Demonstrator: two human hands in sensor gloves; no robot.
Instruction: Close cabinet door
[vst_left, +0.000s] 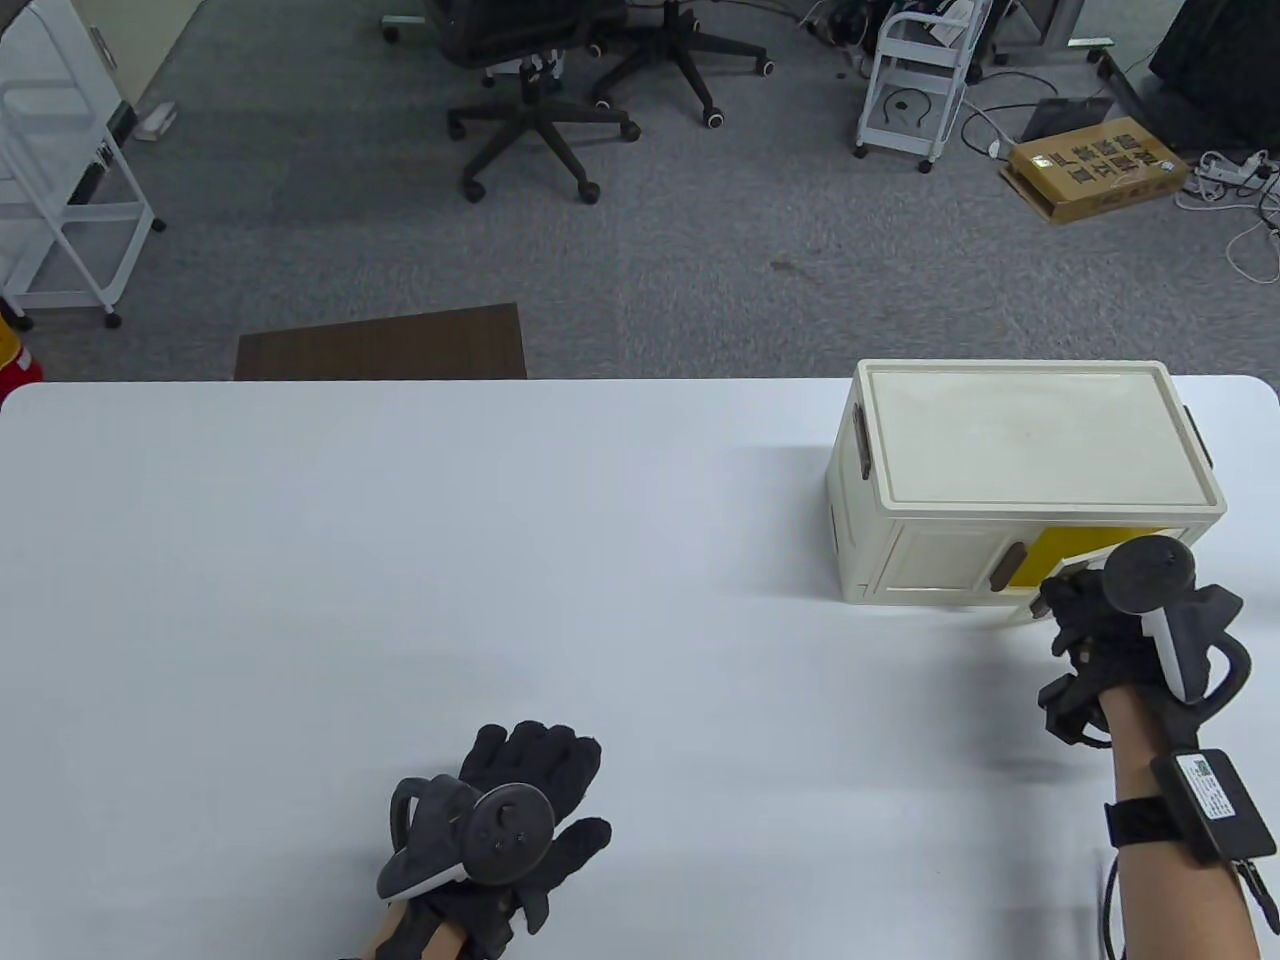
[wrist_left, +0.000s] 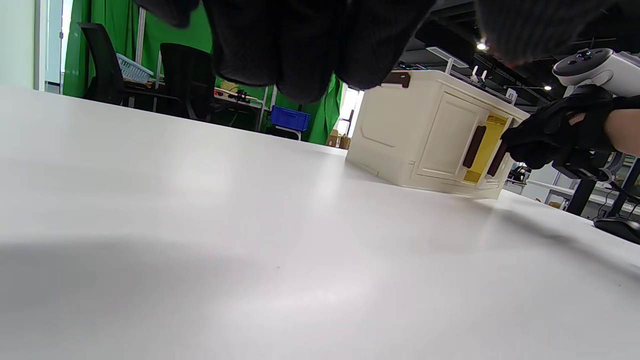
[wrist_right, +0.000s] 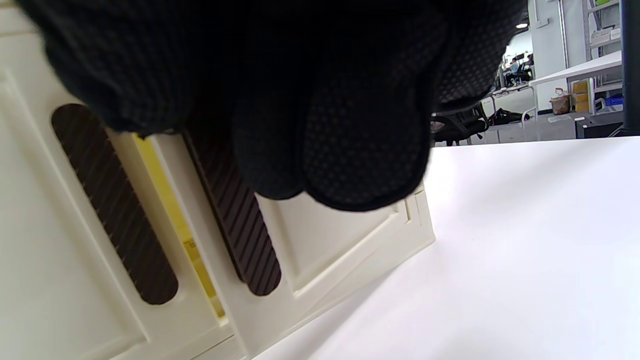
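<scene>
On the white table (vst_left: 400, 560), the right hand (vst_left: 1110, 640) touches the boxy cream cabinet's (vst_left: 1020, 470) ribbed door handle (wrist_right: 235, 220); left hand (vst_left: 500, 840) rests flat.

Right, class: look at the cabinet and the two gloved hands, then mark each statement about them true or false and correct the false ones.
1. The cabinet has its right door ajar, with yellow showing inside. True.
2. The left hand grips a door handle. False: it rests flat on the table, far from the cabinet.
3. The right hand is at the right door's brown handle. True.
4. The left door stands wide open. False: it is shut.
5. The cabinet lies on its side. False: it stands upright.
</scene>
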